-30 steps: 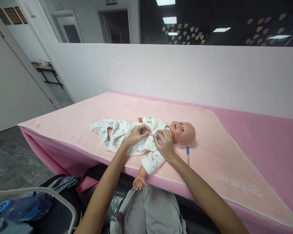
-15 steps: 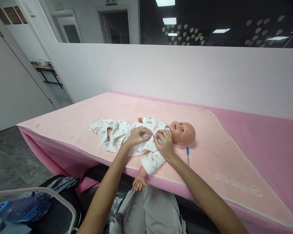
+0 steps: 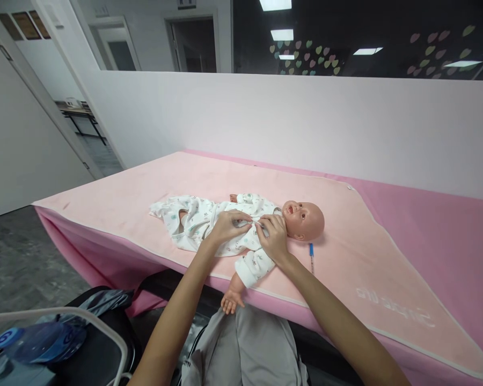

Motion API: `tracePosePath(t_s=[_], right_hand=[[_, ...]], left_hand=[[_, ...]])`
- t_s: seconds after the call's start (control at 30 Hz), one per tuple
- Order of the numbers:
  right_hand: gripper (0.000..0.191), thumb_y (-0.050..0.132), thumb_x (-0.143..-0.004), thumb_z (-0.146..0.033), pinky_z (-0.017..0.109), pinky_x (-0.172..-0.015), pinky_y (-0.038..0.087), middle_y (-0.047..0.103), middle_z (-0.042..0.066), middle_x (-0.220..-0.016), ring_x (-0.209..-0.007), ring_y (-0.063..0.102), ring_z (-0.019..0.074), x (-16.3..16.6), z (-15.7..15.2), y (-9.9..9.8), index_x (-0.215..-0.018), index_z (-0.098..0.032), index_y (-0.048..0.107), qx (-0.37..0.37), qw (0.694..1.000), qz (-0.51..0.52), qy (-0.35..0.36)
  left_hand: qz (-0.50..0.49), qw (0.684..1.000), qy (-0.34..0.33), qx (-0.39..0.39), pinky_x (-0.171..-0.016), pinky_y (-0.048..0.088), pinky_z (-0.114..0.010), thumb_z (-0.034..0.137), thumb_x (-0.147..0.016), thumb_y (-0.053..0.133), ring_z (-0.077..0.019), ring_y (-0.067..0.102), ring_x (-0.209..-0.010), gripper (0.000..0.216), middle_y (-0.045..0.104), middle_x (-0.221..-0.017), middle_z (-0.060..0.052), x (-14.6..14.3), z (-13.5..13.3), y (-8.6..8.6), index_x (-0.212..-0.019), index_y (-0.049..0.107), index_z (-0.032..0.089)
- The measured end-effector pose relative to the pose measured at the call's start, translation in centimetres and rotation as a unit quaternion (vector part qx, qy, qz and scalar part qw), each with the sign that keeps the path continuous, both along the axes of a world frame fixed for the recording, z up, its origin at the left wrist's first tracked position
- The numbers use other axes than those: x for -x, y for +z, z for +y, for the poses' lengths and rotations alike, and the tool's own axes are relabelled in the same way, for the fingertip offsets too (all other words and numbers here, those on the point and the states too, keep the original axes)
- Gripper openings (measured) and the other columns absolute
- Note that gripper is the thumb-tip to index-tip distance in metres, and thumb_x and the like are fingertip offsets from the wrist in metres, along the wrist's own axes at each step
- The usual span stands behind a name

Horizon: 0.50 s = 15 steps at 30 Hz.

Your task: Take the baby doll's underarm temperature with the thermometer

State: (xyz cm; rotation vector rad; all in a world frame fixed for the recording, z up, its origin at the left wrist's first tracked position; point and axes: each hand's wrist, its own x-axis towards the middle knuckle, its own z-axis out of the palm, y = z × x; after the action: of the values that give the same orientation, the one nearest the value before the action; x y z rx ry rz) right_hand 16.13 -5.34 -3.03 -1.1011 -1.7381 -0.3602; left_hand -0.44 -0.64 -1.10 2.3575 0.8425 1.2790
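Note:
A baby doll point(image 3: 302, 220) lies on its back with its head to the right, dressed in white printed baby clothes point(image 3: 197, 206). Over the chest, my left hand point(image 3: 230, 225) pinches the front of the clothes between thumb and fingers. Close beside it, my right hand point(image 3: 273, 234) is also closed on the cloth, just below the doll's chin. A thin white bit of fabric, perhaps a tie, shows between my fingertips; its exact form is too small to make out. One doll arm point(image 3: 233, 295) hangs over the table's near edge.
A pale pink mat point(image 3: 116, 195) covers the table over a darker pink cloth point(image 3: 459, 230). A slim blue-ended stick point(image 3: 311, 251) lies near the doll's head. At lower left, a blue water bottle point(image 3: 44, 342) rests on a black chair. A white wall point(image 3: 306, 123) stands behind.
The whole view has shifted slightly. My hands stay pinched on the doll's clothes at the chest, with hardly any movement; the doll lies as before.

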Motion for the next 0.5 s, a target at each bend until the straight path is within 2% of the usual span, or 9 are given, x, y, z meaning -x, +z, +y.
tracePosePath(t_s=[0.1, 0.27, 0.5], right_hand=[[0.009, 0.052, -0.084, -0.022, 0.035, -0.08, 0.038, 0.062, 0.004, -0.083, -0.082, 0.052, 0.0181, 0.0, 0.0, 0.0, -0.078, -0.02, 0.059, 0.003, 1.0, 0.004, 0.003], [0.009, 0.052, -0.084, -0.022, 0.035, -0.079, 0.039, 0.061, 0.004, -0.081, -0.081, 0.052, 0.0184, -0.1, 0.0, -0.1, -0.078, -0.02, 0.059, 0.001, 1.0, 0.011, 0.007], [0.009, 0.053, -0.083, -0.021, 0.035, -0.078, 0.039, 0.061, 0.004, -0.08, -0.08, 0.052, 0.0185, 0.0, 0.0, 0.0, -0.077, -0.02, 0.058, -0.004, 1.0, 0.011, 0.007]], left_hand=[[0.011, 1.0, 0.008, -0.002, -0.075, 0.049, -0.028, 0.029, -0.075, 0.063, -0.0163, 0.063, -0.082, 0.012, 0.07, -0.084, -0.002, 0.0, -0.2, 0.2, -0.082, 0.068, 0.021], [0.013, 0.998, 0.04, -0.052, -0.076, 0.048, -0.029, 0.024, -0.079, 0.057, -0.0153, 0.061, -0.079, 0.009, 0.069, -0.081, -0.001, -0.4, -0.4, -0.3, -0.081, 0.065, 0.021], [0.045, 0.981, 0.083, -0.172, -0.076, 0.047, -0.03, 0.02, -0.082, 0.052, -0.0157, 0.059, -0.077, 0.011, 0.07, -0.083, -0.003, -0.8, -0.3, -1.4, -0.08, 0.063, 0.02]])
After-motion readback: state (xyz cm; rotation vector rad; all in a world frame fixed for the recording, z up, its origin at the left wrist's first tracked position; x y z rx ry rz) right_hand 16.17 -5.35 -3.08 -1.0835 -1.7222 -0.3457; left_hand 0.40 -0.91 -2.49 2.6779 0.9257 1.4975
